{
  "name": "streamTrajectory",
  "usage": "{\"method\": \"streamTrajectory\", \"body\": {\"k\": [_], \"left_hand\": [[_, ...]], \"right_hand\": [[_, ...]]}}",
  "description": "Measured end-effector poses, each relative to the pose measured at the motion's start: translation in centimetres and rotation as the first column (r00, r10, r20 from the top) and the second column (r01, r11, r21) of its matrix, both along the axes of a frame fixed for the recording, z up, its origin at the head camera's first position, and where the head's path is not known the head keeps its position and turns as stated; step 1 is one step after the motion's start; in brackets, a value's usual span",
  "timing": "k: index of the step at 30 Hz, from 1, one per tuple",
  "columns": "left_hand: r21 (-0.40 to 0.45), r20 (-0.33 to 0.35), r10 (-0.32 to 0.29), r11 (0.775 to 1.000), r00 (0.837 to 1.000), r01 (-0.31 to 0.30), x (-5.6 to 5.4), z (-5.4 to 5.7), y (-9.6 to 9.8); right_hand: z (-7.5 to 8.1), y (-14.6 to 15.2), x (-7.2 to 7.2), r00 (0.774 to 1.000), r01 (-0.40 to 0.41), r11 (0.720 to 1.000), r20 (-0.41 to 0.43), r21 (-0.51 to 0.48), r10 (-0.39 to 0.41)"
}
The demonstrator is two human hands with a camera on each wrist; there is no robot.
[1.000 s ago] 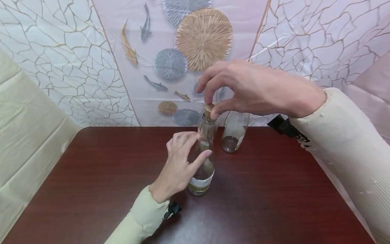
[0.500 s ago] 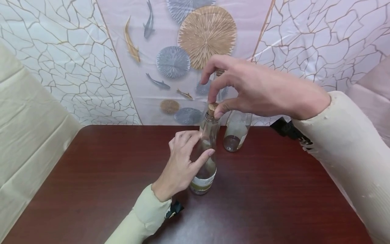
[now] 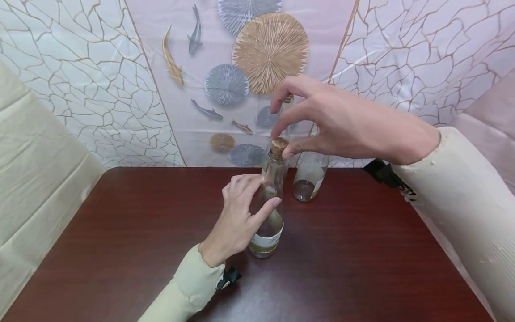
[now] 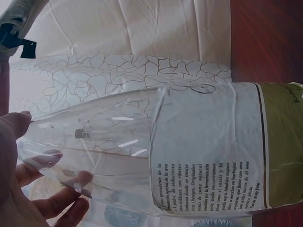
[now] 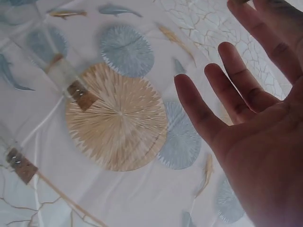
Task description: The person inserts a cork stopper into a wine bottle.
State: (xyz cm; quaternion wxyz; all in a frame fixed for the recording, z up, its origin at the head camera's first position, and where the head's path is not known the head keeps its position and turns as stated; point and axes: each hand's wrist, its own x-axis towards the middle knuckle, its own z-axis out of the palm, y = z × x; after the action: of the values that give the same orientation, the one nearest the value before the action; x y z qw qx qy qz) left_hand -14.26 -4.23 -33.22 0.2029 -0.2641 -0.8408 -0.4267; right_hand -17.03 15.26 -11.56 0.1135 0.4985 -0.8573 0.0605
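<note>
A clear glass bottle [image 3: 265, 243] with a white and olive label stands upright on the dark red table [image 3: 346, 250]. My left hand [image 3: 237, 214] grips it around the upper body. In the left wrist view the bottle [image 4: 208, 151] spans the frame, and its fingers [image 4: 85, 179] show past the glass. A cork [image 3: 280, 146] sits in the bottle's mouth, part of it standing above the rim. Thumb and index finger of my right hand [image 3: 342, 116] pinch this cork from its sides. The right wrist view shows that palm [image 5: 265, 156], but the pinched cork is out of frame there.
Behind and to the right stands another glass bottle [image 3: 310, 179], its upper part hidden by my right hand. The right wrist view shows two background corks in bottle necks, one cork [image 5: 84, 97] above the other cork [image 5: 22, 168]. A patterned backdrop [image 3: 193, 134] closes the back.
My right wrist has shifted slightly right and down, with the fingers still at the cork. Left hand and bottle keep their place; the head view sways a little.
</note>
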Motion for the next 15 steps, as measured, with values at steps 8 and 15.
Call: {"method": "streamTrajectory", "body": {"k": [8, 15], "left_hand": [[0.010, 0.000, -0.059, 0.998, 0.998, 0.059, -0.2, 0.5, 0.0], [0.082, -0.018, -0.092, 0.992, 0.996, 0.094, -0.3, 0.6, 0.0]], "right_hand": [[-1.3, 2.2, 0.6, 0.997, -0.033, 0.997, -0.077, -0.071, 0.028], [-3.3, 4.5, 1.0, 0.999, 0.041, 0.997, -0.029, -0.069, -0.043]]}}
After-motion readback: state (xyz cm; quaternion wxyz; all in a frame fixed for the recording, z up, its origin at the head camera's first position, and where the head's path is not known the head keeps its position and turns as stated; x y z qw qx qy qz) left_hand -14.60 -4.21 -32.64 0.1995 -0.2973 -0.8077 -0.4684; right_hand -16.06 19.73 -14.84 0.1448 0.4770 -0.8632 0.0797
